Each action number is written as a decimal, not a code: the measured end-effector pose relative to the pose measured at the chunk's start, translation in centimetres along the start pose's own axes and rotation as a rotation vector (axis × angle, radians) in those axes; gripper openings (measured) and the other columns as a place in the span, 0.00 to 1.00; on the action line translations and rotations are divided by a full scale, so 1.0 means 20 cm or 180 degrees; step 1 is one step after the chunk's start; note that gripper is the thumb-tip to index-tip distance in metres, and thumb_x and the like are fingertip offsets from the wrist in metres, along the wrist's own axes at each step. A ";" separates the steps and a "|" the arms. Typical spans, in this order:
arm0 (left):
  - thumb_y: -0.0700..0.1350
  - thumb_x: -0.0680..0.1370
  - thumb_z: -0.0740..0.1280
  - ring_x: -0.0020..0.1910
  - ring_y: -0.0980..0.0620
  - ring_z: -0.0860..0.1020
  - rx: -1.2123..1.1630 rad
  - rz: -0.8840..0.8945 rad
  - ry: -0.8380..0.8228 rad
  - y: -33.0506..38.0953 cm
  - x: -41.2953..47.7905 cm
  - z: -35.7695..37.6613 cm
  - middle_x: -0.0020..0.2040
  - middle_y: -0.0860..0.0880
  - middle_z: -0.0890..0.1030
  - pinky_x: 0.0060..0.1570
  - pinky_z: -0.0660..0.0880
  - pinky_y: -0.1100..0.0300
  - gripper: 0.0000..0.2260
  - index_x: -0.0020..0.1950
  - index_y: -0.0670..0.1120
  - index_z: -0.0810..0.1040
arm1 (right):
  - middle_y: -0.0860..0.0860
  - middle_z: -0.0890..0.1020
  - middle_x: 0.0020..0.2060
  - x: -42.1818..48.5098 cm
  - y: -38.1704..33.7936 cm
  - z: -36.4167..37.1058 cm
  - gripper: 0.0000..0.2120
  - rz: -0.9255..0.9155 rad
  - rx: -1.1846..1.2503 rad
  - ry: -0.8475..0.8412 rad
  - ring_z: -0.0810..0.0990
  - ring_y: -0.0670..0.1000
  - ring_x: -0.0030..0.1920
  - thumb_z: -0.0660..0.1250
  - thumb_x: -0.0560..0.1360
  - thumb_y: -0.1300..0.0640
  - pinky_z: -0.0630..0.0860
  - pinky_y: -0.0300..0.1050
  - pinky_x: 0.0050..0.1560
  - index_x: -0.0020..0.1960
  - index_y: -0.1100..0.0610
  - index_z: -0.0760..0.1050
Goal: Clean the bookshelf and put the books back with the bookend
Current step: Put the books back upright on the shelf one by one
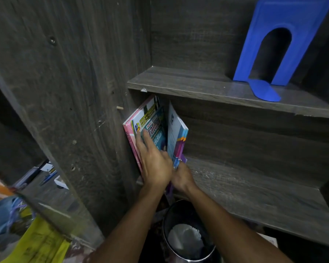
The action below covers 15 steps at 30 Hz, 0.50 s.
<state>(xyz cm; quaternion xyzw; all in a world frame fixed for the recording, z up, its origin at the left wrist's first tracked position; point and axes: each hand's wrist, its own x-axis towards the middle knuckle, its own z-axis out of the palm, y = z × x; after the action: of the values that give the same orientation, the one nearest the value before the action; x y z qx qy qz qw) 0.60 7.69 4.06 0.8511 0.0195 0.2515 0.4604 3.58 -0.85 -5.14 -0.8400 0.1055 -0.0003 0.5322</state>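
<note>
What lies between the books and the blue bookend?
Only the upper shelf board: the bookend stands on it, the books lean below it, head view.

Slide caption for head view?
Left hand flat on books, right hand at blue book's base; blue bookend on shelf above.

This looks like a study corner in a home. A dark wood-grain laminate bookshelf [235, 179] fills the view, with school workbooks [152, 120] standing at the left end of its lower board and a blue metal bookend [279, 44] on the board above. A metal waste bin [165, 226] sits just below the bookshelf. Left of it, a cluttered surface holds pens [49, 176] and yellow papers [40, 242].
</note>
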 end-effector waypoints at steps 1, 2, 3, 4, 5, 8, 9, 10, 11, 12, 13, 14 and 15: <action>0.35 0.75 0.67 0.76 0.47 0.58 -0.0085 -0.0126 0.0049 0.01 0.01 0.01 0.77 0.43 0.57 0.73 0.63 0.52 0.37 0.79 0.41 0.51 | 0.50 0.84 0.51 0.00 0.01 0.00 0.11 0.0012 0.0009 -0.0022 0.82 0.49 0.51 0.63 0.79 0.53 0.79 0.48 0.54 0.59 0.53 0.78; 0.36 0.75 0.69 0.73 0.47 0.64 -0.0240 -0.0301 0.0050 0.00 0.04 0.02 0.74 0.43 0.63 0.71 0.67 0.51 0.37 0.79 0.41 0.53 | 0.51 0.84 0.51 -0.01 -0.01 -0.01 0.10 0.0034 -0.0023 0.0012 0.82 0.50 0.51 0.63 0.79 0.54 0.79 0.48 0.53 0.58 0.54 0.78; 0.38 0.75 0.70 0.68 0.47 0.70 -0.0399 -0.0488 -0.0053 0.00 0.07 0.03 0.69 0.43 0.70 0.67 0.71 0.49 0.36 0.78 0.41 0.55 | 0.52 0.84 0.50 -0.02 -0.01 -0.01 0.10 0.0060 -0.0050 0.0057 0.82 0.52 0.50 0.63 0.78 0.56 0.78 0.47 0.52 0.57 0.55 0.78; 0.41 0.75 0.71 0.64 0.46 0.75 -0.0442 -0.0613 -0.0272 -0.01 0.10 0.05 0.64 0.44 0.76 0.63 0.74 0.48 0.34 0.76 0.42 0.58 | 0.53 0.83 0.49 -0.03 -0.01 -0.02 0.10 0.0080 -0.0097 0.0065 0.81 0.53 0.49 0.63 0.77 0.58 0.77 0.46 0.50 0.56 0.56 0.78; 0.44 0.75 0.71 0.61 0.45 0.78 -0.0315 -0.0648 -0.0588 -0.02 0.14 0.05 0.62 0.45 0.78 0.60 0.76 0.47 0.31 0.75 0.44 0.61 | 0.53 0.82 0.48 -0.04 -0.02 -0.03 0.09 0.0086 -0.0129 0.0025 0.80 0.54 0.48 0.62 0.76 0.60 0.75 0.43 0.46 0.55 0.57 0.77; 0.47 0.77 0.69 0.62 0.43 0.77 0.0349 -0.0641 -0.1296 -0.04 0.25 0.04 0.62 0.44 0.79 0.61 0.76 0.48 0.25 0.72 0.47 0.68 | 0.53 0.79 0.47 -0.07 -0.03 -0.05 0.08 0.0185 -0.0126 -0.0117 0.77 0.52 0.46 0.62 0.77 0.62 0.69 0.39 0.39 0.55 0.57 0.75; 0.47 0.77 0.68 0.60 0.43 0.78 0.0500 -0.0612 -0.1371 -0.03 0.28 0.02 0.61 0.43 0.80 0.60 0.76 0.50 0.21 0.70 0.46 0.72 | 0.54 0.80 0.48 -0.07 -0.03 -0.05 0.09 0.0207 -0.0119 -0.0103 0.78 0.53 0.48 0.62 0.77 0.61 0.69 0.38 0.42 0.57 0.59 0.76; 0.45 0.77 0.66 0.58 0.42 0.79 0.0621 -0.0546 -0.1405 -0.01 0.31 0.00 0.59 0.42 0.81 0.58 0.77 0.53 0.17 0.66 0.45 0.76 | 0.54 0.80 0.50 -0.07 -0.03 -0.05 0.11 0.0199 -0.0088 -0.0064 0.78 0.53 0.49 0.62 0.77 0.61 0.69 0.38 0.45 0.59 0.60 0.76; 0.44 0.77 0.65 0.56 0.42 0.79 0.0718 -0.0469 -0.1418 0.01 0.32 -0.02 0.58 0.40 0.81 0.56 0.77 0.55 0.15 0.63 0.42 0.78 | 0.53 0.80 0.50 -0.08 -0.05 -0.05 0.12 0.0193 -0.0037 -0.0043 0.78 0.53 0.50 0.62 0.77 0.62 0.69 0.38 0.46 0.59 0.60 0.76; 0.44 0.78 0.65 0.55 0.41 0.80 0.0764 -0.0399 -0.1395 0.03 0.31 -0.05 0.56 0.39 0.81 0.54 0.76 0.55 0.13 0.60 0.41 0.79 | 0.54 0.80 0.49 -0.10 -0.05 -0.04 0.12 0.0165 -0.0010 -0.0029 0.78 0.52 0.49 0.61 0.77 0.63 0.68 0.38 0.45 0.58 0.60 0.77; 0.43 0.77 0.65 0.54 0.40 0.80 0.0785 -0.0329 -0.1328 0.04 0.30 -0.09 0.55 0.38 0.81 0.53 0.76 0.54 0.13 0.59 0.40 0.79 | 0.54 0.80 0.47 -0.11 -0.07 -0.03 0.11 0.0137 -0.0011 -0.0040 0.78 0.52 0.47 0.60 0.77 0.64 0.68 0.38 0.43 0.57 0.60 0.77; 0.43 0.77 0.65 0.53 0.39 0.79 0.0792 -0.0287 -0.1233 0.05 0.27 -0.14 0.53 0.38 0.81 0.52 0.76 0.53 0.12 0.58 0.39 0.79 | 0.54 0.80 0.46 -0.12 -0.08 -0.02 0.10 0.0086 -0.0035 -0.0060 0.78 0.52 0.45 0.60 0.77 0.64 0.68 0.38 0.40 0.55 0.60 0.77; 0.44 0.77 0.65 0.52 0.38 0.80 0.0791 -0.0274 -0.1132 0.06 0.23 -0.20 0.52 0.38 0.82 0.51 0.75 0.53 0.12 0.57 0.40 0.79 | 0.55 0.80 0.45 -0.14 -0.10 0.00 0.10 0.0063 -0.0078 -0.0106 0.77 0.52 0.44 0.60 0.77 0.64 0.67 0.38 0.37 0.55 0.61 0.78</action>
<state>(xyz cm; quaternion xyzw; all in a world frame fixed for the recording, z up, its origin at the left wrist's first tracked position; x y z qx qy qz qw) 2.62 11.44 8.70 0.9306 0.0050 0.0732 0.3585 1.28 0.41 -3.06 -0.8453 0.1048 0.0203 0.5235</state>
